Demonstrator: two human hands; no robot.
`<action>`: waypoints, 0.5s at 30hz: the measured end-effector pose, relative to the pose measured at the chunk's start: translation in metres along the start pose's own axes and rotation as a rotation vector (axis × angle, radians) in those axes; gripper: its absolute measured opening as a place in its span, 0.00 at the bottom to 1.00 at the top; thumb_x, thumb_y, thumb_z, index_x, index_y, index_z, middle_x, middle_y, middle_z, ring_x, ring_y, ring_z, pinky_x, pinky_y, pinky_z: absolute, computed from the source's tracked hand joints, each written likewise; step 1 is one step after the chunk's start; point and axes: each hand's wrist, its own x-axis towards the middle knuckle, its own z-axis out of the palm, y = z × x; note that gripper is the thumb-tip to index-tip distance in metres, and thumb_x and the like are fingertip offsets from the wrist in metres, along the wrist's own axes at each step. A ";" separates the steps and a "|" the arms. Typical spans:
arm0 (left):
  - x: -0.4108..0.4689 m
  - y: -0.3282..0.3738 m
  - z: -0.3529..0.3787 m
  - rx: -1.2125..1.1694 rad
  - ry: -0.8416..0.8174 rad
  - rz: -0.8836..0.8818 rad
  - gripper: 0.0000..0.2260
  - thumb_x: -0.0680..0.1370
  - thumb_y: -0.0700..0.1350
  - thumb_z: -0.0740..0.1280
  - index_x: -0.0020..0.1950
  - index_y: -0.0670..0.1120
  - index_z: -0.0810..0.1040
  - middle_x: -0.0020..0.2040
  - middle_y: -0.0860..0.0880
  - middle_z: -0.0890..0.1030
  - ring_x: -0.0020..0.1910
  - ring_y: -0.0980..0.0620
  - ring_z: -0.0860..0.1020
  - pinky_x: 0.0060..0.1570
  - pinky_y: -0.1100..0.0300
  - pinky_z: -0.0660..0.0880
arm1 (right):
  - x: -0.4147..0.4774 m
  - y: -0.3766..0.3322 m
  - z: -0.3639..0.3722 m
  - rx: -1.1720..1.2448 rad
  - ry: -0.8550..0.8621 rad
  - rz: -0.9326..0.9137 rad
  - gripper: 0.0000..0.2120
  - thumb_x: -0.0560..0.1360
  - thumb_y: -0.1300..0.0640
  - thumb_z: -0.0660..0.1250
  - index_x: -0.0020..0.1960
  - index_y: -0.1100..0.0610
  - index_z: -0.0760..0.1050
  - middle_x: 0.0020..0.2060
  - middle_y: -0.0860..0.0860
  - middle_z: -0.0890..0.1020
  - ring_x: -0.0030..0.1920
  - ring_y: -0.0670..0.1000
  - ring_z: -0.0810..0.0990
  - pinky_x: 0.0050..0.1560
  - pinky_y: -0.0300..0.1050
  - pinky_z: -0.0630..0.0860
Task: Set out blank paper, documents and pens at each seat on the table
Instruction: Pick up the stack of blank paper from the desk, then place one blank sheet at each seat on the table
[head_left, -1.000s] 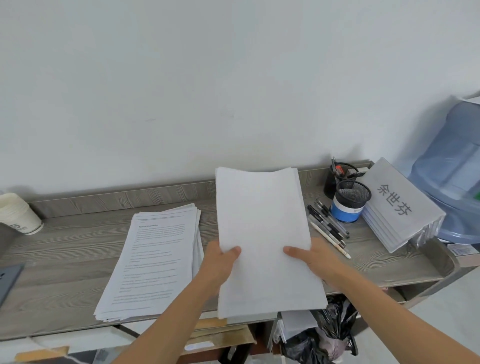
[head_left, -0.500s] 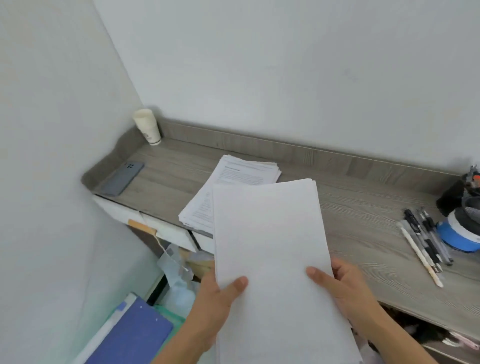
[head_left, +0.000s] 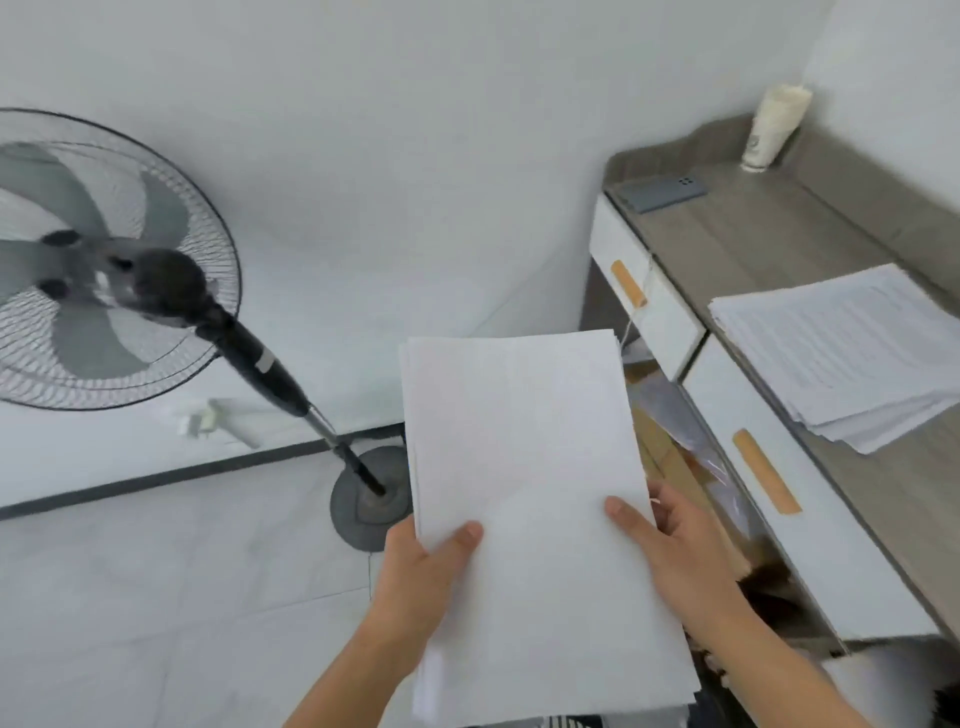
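A thick stack of blank white paper sheets (head_left: 524, 467) sits at about 6 o'clock from the centre of the view, held in the air, long side running away from the person, its top face nearly flat and tilted slightly toward the camera. Its edges are almost flush, with a few sheets stepping out along the left side. At about 3 o'clock, well apart from it, a looser pile of white printed documents (head_left: 852, 353) lies flat on the grey wood-grain tabletop (head_left: 753, 228), sheets fanned unevenly, one corner hanging past the front edge.
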 end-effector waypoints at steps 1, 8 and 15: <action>-0.009 -0.006 -0.020 -0.028 0.043 0.000 0.07 0.76 0.41 0.69 0.53 0.45 0.82 0.46 0.48 0.87 0.46 0.48 0.85 0.49 0.49 0.81 | 0.000 -0.003 0.018 -0.039 -0.044 -0.019 0.09 0.74 0.56 0.72 0.53 0.56 0.80 0.44 0.52 0.87 0.44 0.55 0.87 0.44 0.51 0.82; -0.074 -0.048 -0.160 -0.298 0.383 -0.010 0.05 0.74 0.43 0.72 0.48 0.43 0.81 0.38 0.49 0.87 0.37 0.51 0.86 0.35 0.57 0.80 | -0.022 -0.016 0.176 -0.208 -0.352 -0.166 0.12 0.73 0.57 0.73 0.43 0.67 0.79 0.39 0.63 0.84 0.34 0.64 0.79 0.38 0.49 0.75; -0.138 -0.100 -0.311 -0.650 0.657 -0.056 0.14 0.76 0.52 0.67 0.53 0.42 0.77 0.43 0.47 0.87 0.41 0.48 0.85 0.42 0.51 0.80 | -0.081 -0.007 0.355 -0.249 -0.663 -0.116 0.13 0.74 0.53 0.71 0.39 0.63 0.81 0.39 0.67 0.83 0.35 0.55 0.79 0.39 0.52 0.73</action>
